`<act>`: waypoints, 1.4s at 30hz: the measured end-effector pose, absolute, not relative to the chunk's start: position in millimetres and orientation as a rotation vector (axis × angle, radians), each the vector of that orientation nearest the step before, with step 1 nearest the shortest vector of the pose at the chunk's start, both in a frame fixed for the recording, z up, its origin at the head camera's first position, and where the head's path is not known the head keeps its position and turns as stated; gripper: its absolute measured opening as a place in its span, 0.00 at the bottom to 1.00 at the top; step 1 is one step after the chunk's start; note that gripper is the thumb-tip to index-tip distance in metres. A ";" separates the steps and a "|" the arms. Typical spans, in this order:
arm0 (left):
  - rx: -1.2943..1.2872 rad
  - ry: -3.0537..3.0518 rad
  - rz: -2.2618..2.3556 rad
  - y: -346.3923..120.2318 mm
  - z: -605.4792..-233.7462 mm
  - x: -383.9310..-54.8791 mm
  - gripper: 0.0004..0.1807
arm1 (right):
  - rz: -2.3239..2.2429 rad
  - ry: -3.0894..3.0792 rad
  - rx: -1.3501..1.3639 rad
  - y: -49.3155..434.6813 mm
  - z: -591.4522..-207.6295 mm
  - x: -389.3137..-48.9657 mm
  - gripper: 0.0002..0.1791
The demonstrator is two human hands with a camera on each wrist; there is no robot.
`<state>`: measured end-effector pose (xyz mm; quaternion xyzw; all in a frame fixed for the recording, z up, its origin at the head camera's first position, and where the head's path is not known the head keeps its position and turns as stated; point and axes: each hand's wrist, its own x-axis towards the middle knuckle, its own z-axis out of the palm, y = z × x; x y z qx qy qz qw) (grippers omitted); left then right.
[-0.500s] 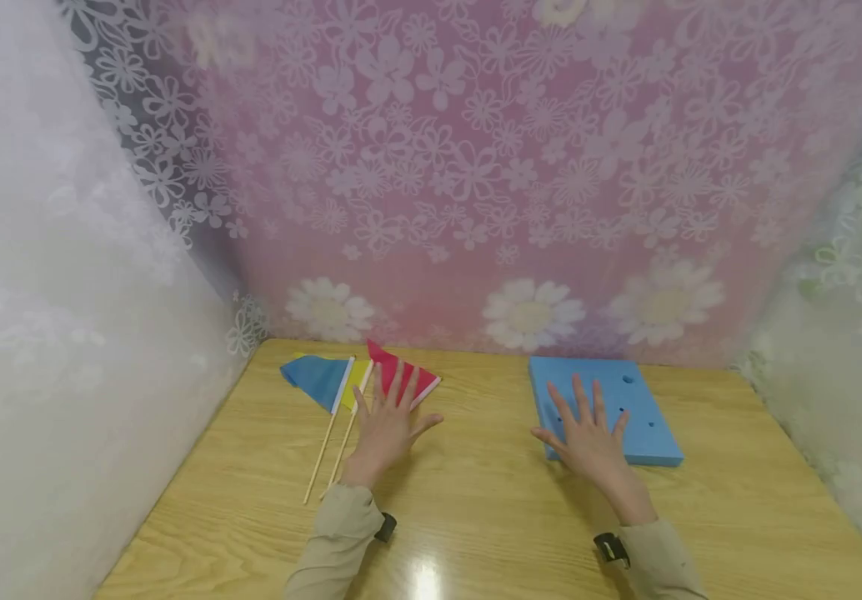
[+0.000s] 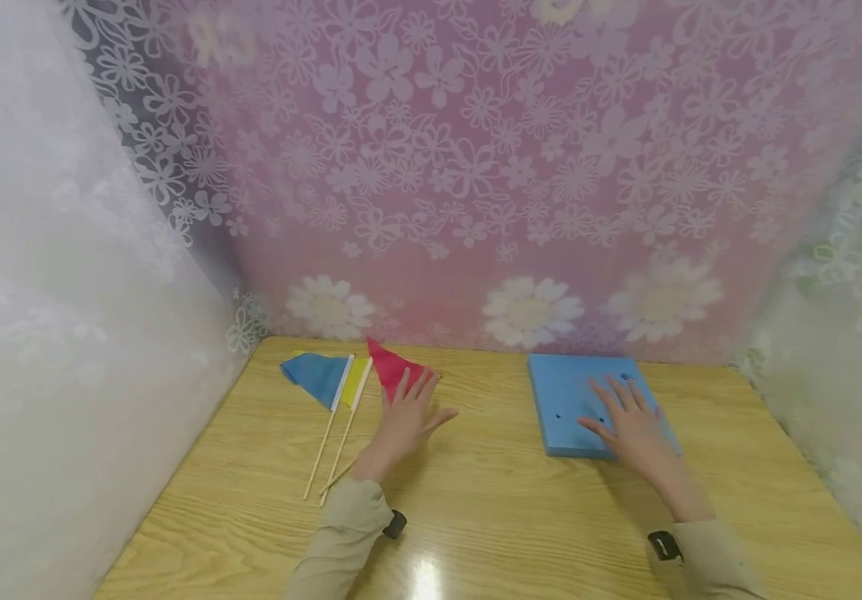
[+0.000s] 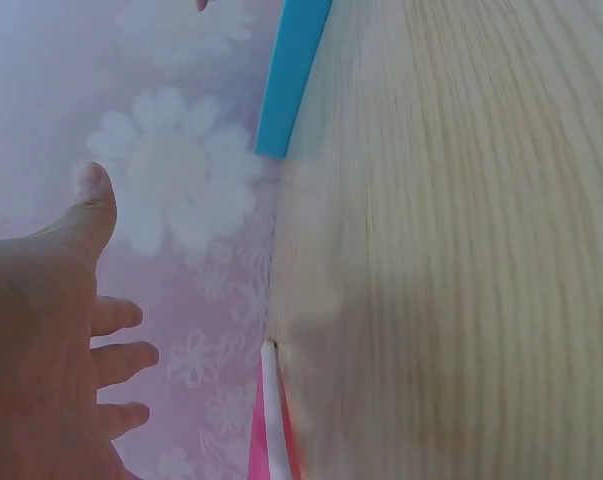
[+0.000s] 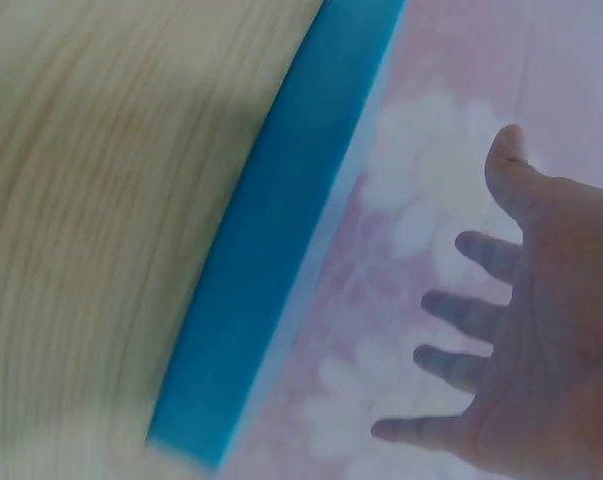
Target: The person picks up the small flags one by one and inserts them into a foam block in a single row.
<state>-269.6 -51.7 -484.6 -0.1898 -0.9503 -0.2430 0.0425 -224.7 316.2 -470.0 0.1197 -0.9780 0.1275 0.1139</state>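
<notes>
Three small flags on thin wooden sticks lie at the table's left: a blue flag (image 2: 316, 379), a yellow flag (image 2: 357, 383) and a red flag (image 2: 393, 364). My left hand (image 2: 401, 425) is spread above the red flag's lower edge and hides part of it. In the left wrist view its fingers (image 3: 124, 364) hold nothing, apart from the flag below. A blue foam block (image 2: 566, 392) with several holes lies on the right. Over its right half hovers my right hand (image 2: 637, 433), fingers spread; the right wrist view shows it off the block.
The wooden table (image 2: 491, 508) carries the flags and the block. A pink floral curtain (image 2: 476, 208) stands along its back edge, with a pale sheet (image 2: 101, 333) on the left and another (image 2: 851, 333) on the right.
My right hand has moved to the right across the block, uncovering its left part. The left hand has shifted slightly right, uncovering the yellow flag. Flags and block stay put.
</notes>
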 end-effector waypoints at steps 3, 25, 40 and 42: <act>-0.655 -2.914 -0.758 -33.9 -478.6 -270.2 0.43 | 0.358 -2.860 0.363 343.2 -467.9 -221.4 0.42; -1.040 -3.001 -0.549 98.1 -497.2 -277.2 0.42 | 0.377 -3.023 0.494 429.0 -495.0 -229.0 0.42; -1.057 -3.000 -0.424 98.1 -502.8 -273.4 0.43 | 0.445 -3.118 0.430 420.6 -486.8 -224.3 0.44; -1.064 -2.995 -0.425 96.5 -503.3 -273.5 0.42 | 0.449 -3.116 0.430 419.9 -488.2 -223.7 0.44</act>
